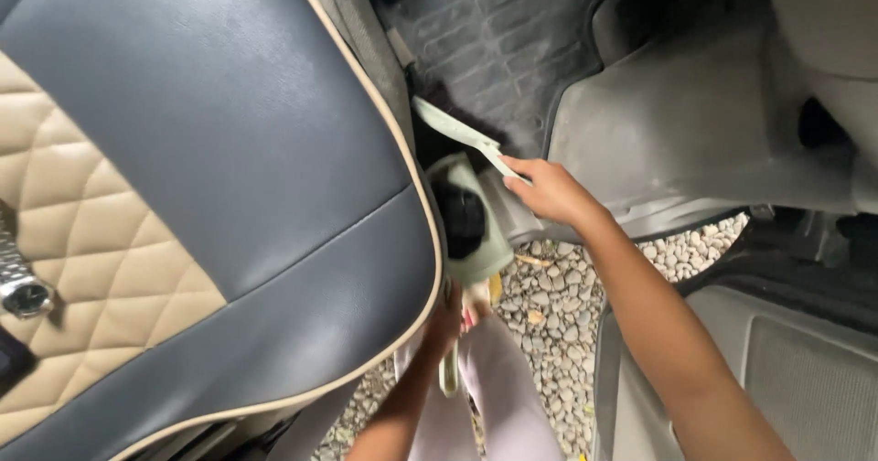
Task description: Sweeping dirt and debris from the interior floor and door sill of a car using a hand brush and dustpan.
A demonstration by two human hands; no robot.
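My right hand (pixel 549 189) reaches into the car's footwell and grips the end of a pale green hand brush (pixel 457 130), whose dark bristles rest at the edge of the black floor mat (pixel 503 31). My left hand (pixel 448 322), partly hidden by the seat's edge, is closed on the handle of a pale green dustpan (pixel 485 251). The pan is held just under the brush, against the sill, with a black clump (pixel 459 219) lying in it.
A dark blue leather car seat (pixel 229 123) with a beige quilted centre fills the left; a metal wristwatch (pixel 23 292) lies on it. A grey plastic door sill (pixel 677 132), gravel ground (pixel 558 305) and the open door's panel (pixel 805 379) are on the right.
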